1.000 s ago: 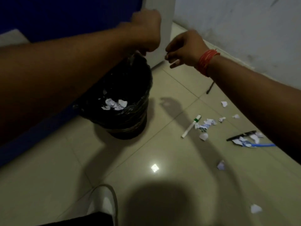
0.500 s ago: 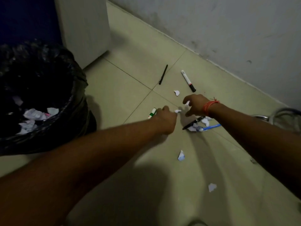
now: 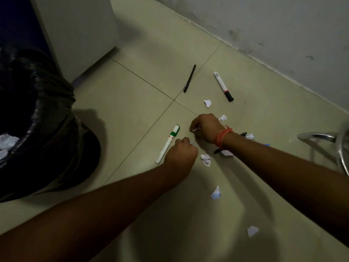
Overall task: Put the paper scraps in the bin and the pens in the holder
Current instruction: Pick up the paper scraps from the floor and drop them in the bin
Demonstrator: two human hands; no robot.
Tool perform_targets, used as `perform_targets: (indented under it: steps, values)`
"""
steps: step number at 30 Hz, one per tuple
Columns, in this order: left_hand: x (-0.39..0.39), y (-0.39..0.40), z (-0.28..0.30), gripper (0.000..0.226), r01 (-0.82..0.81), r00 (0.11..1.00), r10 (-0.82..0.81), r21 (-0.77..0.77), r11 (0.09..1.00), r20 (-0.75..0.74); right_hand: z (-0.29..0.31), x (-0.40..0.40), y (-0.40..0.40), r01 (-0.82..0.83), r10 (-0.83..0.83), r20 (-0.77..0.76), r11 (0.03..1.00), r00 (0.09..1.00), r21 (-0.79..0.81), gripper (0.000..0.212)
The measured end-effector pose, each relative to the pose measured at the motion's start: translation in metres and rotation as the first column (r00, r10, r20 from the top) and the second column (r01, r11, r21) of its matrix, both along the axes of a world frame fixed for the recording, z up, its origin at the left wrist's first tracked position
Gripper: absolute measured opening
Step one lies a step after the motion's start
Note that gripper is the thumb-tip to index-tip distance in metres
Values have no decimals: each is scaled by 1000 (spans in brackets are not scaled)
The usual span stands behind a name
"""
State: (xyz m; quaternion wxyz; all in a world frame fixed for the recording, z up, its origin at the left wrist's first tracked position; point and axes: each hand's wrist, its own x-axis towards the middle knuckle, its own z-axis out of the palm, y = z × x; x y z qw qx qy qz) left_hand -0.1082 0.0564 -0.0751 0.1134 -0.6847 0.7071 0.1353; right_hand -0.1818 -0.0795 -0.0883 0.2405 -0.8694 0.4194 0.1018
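Both hands are low over the tiled floor. My left hand (image 3: 180, 154) is closed, a bit of white paper showing at its fingertips, just right of a green-capped white marker (image 3: 167, 144). My right hand (image 3: 206, 127), with an orange thread on the wrist, pinches a small paper scrap. Loose scraps lie around them: one (image 3: 205, 159) between the arms, one (image 3: 207, 103) farther out, one (image 3: 215, 193) nearer me. A black pen (image 3: 189, 78) and a black-capped white marker (image 3: 223, 86) lie beyond. The black-lined bin (image 3: 43, 118) stands at left with scraps inside.
A white cabinet (image 3: 79, 33) stands behind the bin. The grey wall (image 3: 264, 25) runs along the right. A metal chair base (image 3: 324, 140) sits at the right edge. Another dark pen (image 3: 243, 134) is partly hidden under my right wrist. No pen holder is in view.
A second ago both hands were over the bin. They have dropped to the floor by the green marker, and each has closed on a paper scrap.
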Motion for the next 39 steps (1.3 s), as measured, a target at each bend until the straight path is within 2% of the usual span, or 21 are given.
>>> perform_targets:
  steps: [3, 6, 9, 11, 14, 17, 20, 23, 25, 27, 29, 31, 35, 39]
  values:
    - [2, -11, -6, 27, 40, 998, -42, 36, 999, 46, 13, -15, -2, 15, -17, 31, 999, 999, 46, 23]
    - [4, -17, -7, 27, 29, 999, -29, 15, 999, 27, 29, -42, 10, -38, 40, -12, 995, 999, 97, 21]
    - [1, -22, -7, 26, -44, 998, 43, -18, 999, -48, 34, -66, 43, -104, 103, 13, 993, 995, 59, 19]
    - [2, -26, -9, 25, -103, 991, 102, -10, 995, -88, 27, -72, 68, -233, 234, -43, 972, 971, 33, 18]
    - [3, -33, -14, 24, -190, 971, 194, 40, 981, -141, 13, -75, 95, -413, 397, -205, 910, 894, -35, 15]
    - [3, -37, -13, 22, -297, 930, 295, 26, 955, -217, 14, -74, 105, -409, 378, -287, 911, 880, -56, 20]
    - [2, -41, -7, 17, -373, 873, 349, -6, 928, -340, 12, -75, 101, -439, 396, -300, 894, 868, -88, 21]
    - [0, -48, -6, 16, -417, 805, 370, 1, 909, -463, 12, -84, 91, -285, 275, -191, 958, 942, -27, 21]
    - [-2, -56, -6, 16, -436, 769, 367, -10, 900, -524, 18, -99, 79, -71, 70, -65, 997, 995, -11, 21]
    - [-5, -63, -4, 18, -431, 757, 351, -17, 902, -551, 26, -121, 64, 177, -171, 81, 982, 982, -68, 15]
    - [-5, -72, -3, 20, -421, 753, 333, -25, 907, -567, 33, -140, 49, 381, -366, 131, 916, 921, -122, 12]
    - [-5, -80, -3, 19, -431, 743, 333, -34, 902, -580, 35, -149, 41, 422, -407, 117, 894, 906, -149, 13]
    - [-3, -93, -2, 24, -450, 704, 330, -35, 893, -629, 29, -137, 43, 388, -381, 130, 921, 916, -40, 13]
    - [1, -109, 0, 55, -432, 682, 326, -1, 902, -655, 16, -120, 46, 382, -382, 76, 924, 921, 3, 13]
